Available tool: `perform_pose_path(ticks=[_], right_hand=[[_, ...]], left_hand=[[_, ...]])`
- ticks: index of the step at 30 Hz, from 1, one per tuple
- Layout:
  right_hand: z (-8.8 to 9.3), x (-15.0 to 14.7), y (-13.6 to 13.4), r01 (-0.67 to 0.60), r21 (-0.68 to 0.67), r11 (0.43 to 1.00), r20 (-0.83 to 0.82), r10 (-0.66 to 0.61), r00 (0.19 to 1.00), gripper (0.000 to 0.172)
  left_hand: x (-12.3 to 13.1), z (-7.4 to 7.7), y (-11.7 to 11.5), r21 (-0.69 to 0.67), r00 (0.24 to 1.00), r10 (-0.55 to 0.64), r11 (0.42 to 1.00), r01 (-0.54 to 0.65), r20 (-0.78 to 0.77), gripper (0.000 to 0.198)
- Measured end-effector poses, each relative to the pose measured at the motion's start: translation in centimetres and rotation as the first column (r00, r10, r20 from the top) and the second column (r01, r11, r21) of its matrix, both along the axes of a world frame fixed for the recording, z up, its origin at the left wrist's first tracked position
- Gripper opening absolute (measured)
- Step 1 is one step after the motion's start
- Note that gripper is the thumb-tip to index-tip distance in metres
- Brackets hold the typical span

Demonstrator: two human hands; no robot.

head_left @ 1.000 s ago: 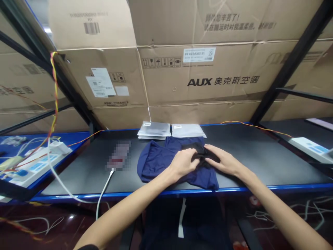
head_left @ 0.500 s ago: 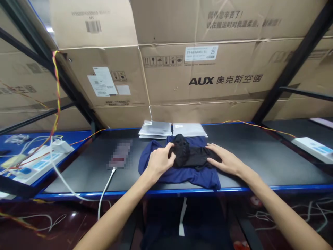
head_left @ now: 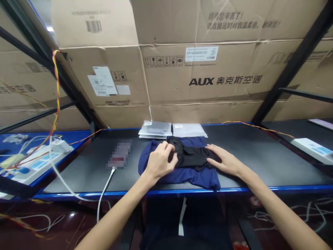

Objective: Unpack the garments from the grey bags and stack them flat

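Observation:
A piece of black stretchy fabric (head_left: 194, 156) lies crosswise on a spread dark blue cloth (head_left: 200, 177); I cannot tell what garment the black piece is. Its left end is bunched into a fold, and my left hand (head_left: 161, 160) closes on it with curled fingers and thumb. On the opposite end, my right hand (head_left: 227, 160) rests with fingers outstretched and slightly apart, pressing the fabric flat. Just behind the cloth are two stacks of frosted plastic packets (head_left: 156, 129) with small white labels, side by side.
The dark tabletop (head_left: 260, 156) has a blue front edge. A blurred-out phone (head_left: 120, 154) with a white charging cable (head_left: 105, 189) lies to the left. Power strips (head_left: 41, 161) sit at both sides. Black metal frame posts and large cardboard sheets (head_left: 166, 76) enclose the back.
My left hand has shifted slightly to the left and its fingers have curled more. The raised fold of black fabric is lower and farther left. My right hand stays in place.

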State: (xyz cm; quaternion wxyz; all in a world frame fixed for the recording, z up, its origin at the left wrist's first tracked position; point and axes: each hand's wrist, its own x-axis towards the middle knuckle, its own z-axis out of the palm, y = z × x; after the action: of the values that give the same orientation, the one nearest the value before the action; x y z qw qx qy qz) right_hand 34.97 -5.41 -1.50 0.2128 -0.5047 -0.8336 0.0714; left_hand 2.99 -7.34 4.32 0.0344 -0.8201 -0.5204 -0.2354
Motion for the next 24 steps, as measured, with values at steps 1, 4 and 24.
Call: perform_pose_path(ticks=[1,4,24], right_hand=[[0.0,0.0,0.0,-0.001,-0.001,1.000,-0.003,0.001,1.000,0.057],[0.0,0.0,0.0,0.001,-0.002,1.000,-0.006,-0.001,1.000,0.057],[0.1,0.0,0.0,0.009,-0.029,1.000,-0.001,-0.009,1.000,0.058]], left_hand=[[0.3,-0.1,-0.2,-0.010,0.999,-0.043,0.999,0.043,-0.014,0.019],[1.0,-0.8,-0.2,-0.086,0.993,-0.093,0.993,0.087,-0.077,0.032],[-8.0,0.6,3.6,-0.101,0.891,0.439,0.887,-0.450,-0.115,0.017]])
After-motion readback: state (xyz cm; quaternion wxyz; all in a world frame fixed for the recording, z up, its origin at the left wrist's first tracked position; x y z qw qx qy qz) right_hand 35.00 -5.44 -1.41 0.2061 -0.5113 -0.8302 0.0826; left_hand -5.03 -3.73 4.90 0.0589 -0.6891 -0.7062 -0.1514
